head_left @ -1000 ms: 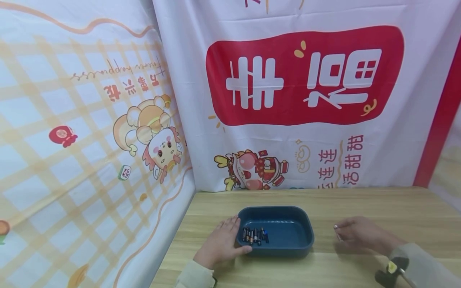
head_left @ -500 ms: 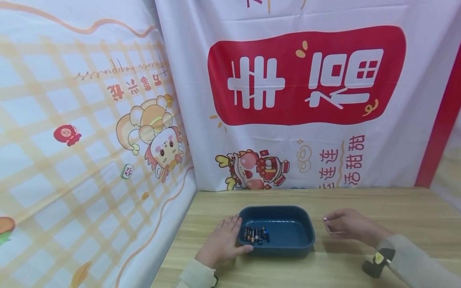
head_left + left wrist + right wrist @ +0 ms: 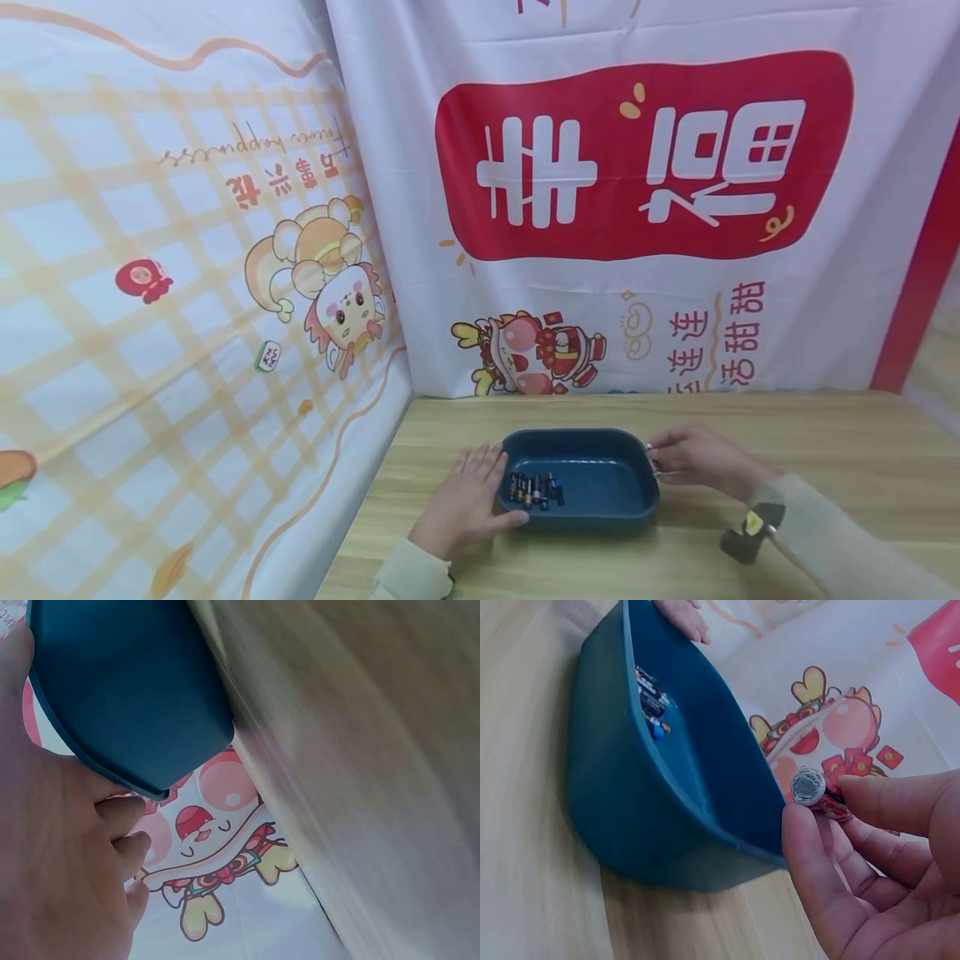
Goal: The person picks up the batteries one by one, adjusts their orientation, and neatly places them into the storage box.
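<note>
A dark blue, deep rectangular bin stands on the table, with several batteries bunched at its left end. My left hand rests against that end, fingers extended at the rim and thumb spread along the near side. In the left wrist view, the left hand's fingers lie at the rim. My right hand is at the bin's right end, fingertips overlapping the rim. Between thumb and fingers it pinches a red battery, its silver end facing the right wrist camera.
The wood-grain table runs back to a white printed cloth hanging behind. A yellow-checked cloth borders the left side. A dark wrist camera hangs below the right sleeve.
My right hand has moved left, from well right of the bin to its right rim, carrying the pinched battery. The left hand and the bin stay in place.
</note>
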`<state>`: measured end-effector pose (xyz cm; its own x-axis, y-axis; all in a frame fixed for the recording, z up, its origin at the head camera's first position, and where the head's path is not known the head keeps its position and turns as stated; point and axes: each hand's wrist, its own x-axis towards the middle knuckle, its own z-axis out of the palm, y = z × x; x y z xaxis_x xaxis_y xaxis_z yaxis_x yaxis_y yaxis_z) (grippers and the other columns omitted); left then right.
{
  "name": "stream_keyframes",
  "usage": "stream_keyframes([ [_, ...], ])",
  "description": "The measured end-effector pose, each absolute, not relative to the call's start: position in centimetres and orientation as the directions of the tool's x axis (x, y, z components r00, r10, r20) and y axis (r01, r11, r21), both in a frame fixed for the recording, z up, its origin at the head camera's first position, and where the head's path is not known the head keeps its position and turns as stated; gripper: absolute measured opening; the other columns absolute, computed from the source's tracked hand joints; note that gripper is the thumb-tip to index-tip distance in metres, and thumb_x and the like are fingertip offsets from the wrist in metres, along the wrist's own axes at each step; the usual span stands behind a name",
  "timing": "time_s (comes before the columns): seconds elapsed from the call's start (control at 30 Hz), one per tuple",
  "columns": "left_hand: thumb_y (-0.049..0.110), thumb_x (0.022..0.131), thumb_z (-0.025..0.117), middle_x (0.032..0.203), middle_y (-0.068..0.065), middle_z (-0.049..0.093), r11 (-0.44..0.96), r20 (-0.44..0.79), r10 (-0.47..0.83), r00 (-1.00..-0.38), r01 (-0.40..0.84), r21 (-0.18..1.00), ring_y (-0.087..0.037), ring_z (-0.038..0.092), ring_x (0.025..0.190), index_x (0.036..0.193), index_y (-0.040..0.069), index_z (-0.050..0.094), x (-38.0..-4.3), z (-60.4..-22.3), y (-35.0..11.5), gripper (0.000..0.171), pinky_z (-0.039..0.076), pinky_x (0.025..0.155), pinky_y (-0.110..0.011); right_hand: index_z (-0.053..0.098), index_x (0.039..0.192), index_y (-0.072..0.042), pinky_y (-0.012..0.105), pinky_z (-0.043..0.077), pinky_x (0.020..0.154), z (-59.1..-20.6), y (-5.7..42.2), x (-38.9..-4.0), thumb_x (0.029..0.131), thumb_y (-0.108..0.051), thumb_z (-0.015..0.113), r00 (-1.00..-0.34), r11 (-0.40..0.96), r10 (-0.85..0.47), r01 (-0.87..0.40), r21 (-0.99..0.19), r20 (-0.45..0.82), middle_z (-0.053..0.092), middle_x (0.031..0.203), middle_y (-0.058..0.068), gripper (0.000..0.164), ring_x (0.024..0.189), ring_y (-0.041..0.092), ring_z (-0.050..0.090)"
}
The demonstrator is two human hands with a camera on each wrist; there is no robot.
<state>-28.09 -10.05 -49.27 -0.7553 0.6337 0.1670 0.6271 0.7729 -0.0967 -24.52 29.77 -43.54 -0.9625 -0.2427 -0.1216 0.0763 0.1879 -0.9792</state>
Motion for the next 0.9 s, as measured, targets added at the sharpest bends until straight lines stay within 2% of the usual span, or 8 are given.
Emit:
stream_keyframes([
  [0.3, 0.078, 0.087, 0.035, 0.16, -0.012, 0.019, 0.769, 0.172, 0.638, -0.751, 0.634, -0.084, -0.031, 0.015, 0.146, 0.154, 0.006, 0.027, -27.9, -49.2, -10.2, 0.099, 0.012, 0.117, -0.051, 0.052, 0.123, 0.016, 0.045, 0.055, 0.085, -42.6, 27.6, -25.7, 0.094, -0.007, 0.061, -0.959, 0.189, -0.267, 0.044, -0.981, -0.095, 0.063, 0.108, 0.025, 0.037, 0.099, 0.036, 0.064],
  [0.57, 0.081, 0.086, 0.031, 0.16, -0.01, 0.019, 0.765, 0.167, 0.644, -0.747, 0.636, -0.105, -0.029, 0.014, 0.146, 0.154, 0.006, 0.026, -28.1, -49.3, -10.0, 0.101, 0.012, 0.117, -0.05, 0.062, 0.113, 0.008, 0.044, 0.056, 0.082, -42.4, 25.4, -26.5, 0.095, -0.007, 0.061, -0.95, 0.221, -0.297, 0.03, -0.975, -0.097, 0.066, 0.099, 0.018, 0.024, 0.095, 0.032, 0.066],
  [0.9, 0.081, 0.086, 0.03, 0.161, -0.008, 0.016, 0.775, 0.146, 0.631, -0.762, 0.625, -0.09, -0.028, 0.012, 0.147, 0.154, 0.008, 0.026, -28.4, -49.3, -10.0, 0.1, 0.009, 0.117, -0.05, 0.064, 0.112, 0.006, 0.042, 0.058, 0.079, -43.4, 23.2, -28.0, 0.094, -0.008, 0.063, -0.951, 0.242, -0.283, 0.053, -0.969, -0.123, 0.067, 0.098, 0.017, 0.023, 0.094, 0.033, 0.066],
])
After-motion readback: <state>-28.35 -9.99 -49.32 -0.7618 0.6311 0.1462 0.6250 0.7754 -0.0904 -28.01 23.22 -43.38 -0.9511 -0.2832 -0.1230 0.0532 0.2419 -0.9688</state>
